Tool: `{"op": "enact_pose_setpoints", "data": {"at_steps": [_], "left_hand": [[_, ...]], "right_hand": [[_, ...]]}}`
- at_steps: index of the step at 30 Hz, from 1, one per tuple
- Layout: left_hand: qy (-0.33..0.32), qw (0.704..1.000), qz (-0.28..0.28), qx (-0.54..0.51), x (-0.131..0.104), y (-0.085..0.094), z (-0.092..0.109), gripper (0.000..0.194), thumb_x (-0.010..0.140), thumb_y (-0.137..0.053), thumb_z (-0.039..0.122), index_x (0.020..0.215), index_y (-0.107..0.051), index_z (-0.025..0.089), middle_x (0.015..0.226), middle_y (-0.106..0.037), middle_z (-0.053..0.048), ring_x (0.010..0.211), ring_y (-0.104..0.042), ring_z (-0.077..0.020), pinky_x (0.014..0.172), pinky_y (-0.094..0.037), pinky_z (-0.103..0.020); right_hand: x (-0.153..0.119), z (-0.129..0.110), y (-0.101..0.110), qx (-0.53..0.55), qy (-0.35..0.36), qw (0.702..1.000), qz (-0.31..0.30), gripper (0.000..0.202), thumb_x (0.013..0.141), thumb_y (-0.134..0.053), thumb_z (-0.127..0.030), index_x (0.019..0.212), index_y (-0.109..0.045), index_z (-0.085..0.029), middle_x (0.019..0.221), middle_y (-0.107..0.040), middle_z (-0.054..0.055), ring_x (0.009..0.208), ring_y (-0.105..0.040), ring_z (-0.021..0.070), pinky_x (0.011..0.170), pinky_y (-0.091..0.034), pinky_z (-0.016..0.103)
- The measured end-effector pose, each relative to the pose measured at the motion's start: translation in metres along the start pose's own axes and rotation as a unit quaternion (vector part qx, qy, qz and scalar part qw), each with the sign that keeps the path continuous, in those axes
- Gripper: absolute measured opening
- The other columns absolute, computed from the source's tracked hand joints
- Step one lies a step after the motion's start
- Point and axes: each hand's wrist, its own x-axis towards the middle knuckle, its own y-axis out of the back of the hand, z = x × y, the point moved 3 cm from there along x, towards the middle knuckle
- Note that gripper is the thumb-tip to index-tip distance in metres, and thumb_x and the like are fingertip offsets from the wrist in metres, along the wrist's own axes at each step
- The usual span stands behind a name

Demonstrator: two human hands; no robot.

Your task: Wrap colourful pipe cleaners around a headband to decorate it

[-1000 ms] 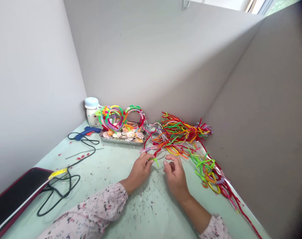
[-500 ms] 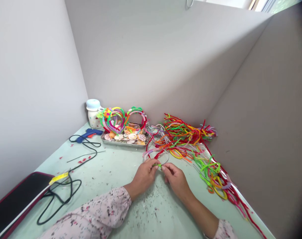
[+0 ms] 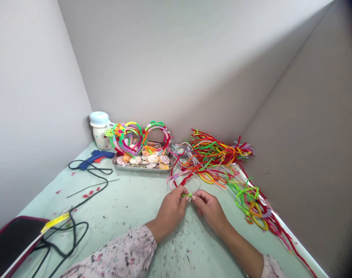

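Lime-green fuzzy wire (image 3: 187, 195) sits between the hands, above the near part of the pale green table (image 3: 129, 200). The left hand (image 3: 171, 210) pinches it, thumb and fingers closed; the right hand (image 3: 212, 210) has its thumb and index finger together at its other end. A thin grey hoop (image 3: 199, 185) arches just beyond them. Farther back, a metal tray (image 3: 141, 168) holds seashells (image 3: 152, 158), with colourful headbands (image 3: 132, 135) standing over it, beside a heap of multicoloured fuzzy wires (image 3: 213, 148).
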Motion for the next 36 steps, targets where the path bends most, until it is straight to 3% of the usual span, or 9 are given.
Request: {"op": "enact_pose_setpoints", "data": {"at_steps": [19, 25, 36], "left_hand": [[0.002, 0.999, 0.011, 0.032, -0.002, 0.000, 0.001, 0.012, 0.085, -0.047, 0.022, 0.084, -0.058, 0.019, 0.074, -0.063, 0.001, 0.064, -0.052, -0.0122, 0.061, -0.036, -0.023], [-0.040, 0.999, 0.009, 0.005, -0.001, 0.001, 0.008, 0.020, 0.085, -0.049, 0.021, 0.092, -0.067, 0.022, 0.092, -0.067, -0.001, 0.085, -0.059, -0.0148, 0.078, -0.041, -0.025], [-0.041, 0.999, 0.029, 0.019, 0.000, 0.001, 0.005, 0.019, 0.082, -0.052, 0.018, 0.089, -0.070, 0.021, 0.086, -0.067, -0.002, 0.083, -0.060, -0.0146, 0.078, -0.042, -0.025]], "right_hand": [[0.004, 0.003, 0.000, 0.033, -0.044, 0.998, -0.005, 0.022, 0.079, -0.055, -0.034, 0.064, -0.055, -0.017, 0.040, -0.041, -0.007, 0.039, -0.035, 0.0084, 0.044, -0.026, 0.022], [0.001, 0.002, 0.001, 0.051, -0.022, 0.998, -0.018, 0.022, 0.080, -0.055, -0.034, 0.066, -0.055, -0.017, 0.043, -0.041, -0.007, 0.042, -0.035, 0.0083, 0.046, -0.028, 0.022], [0.002, 0.007, 0.001, 0.059, -0.033, 0.997, -0.026, 0.023, 0.079, -0.055, -0.034, 0.064, -0.057, -0.017, 0.041, -0.041, -0.007, 0.040, -0.035, 0.0080, 0.045, -0.025, 0.022]]}}
